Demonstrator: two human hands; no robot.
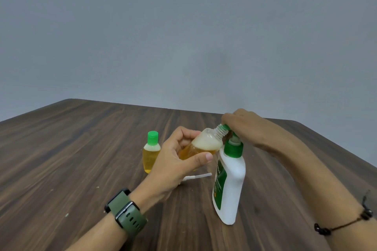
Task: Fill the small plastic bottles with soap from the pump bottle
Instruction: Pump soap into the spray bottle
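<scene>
On the pump bottle (pixel 228 185), green label, writing seemingly illegible

From my remote seat the picture is evenly lit and moderately bright, with soft, diffuse light and no hard glare. The tabletop (pixel 81 149) shows only faint, blurred shadows: a soft one just right of the pump bottle (pixel 229 185), another under the left hand (pixel 179 161). The grey wall (pixel 183 26) darkens gently toward the corners. Wide-angle distortion bends the tabletop's far edge and stretches both forearms near the bottom edge. Detail is slightly soft overall; the pump bottle's label is unreadable.
</scene>
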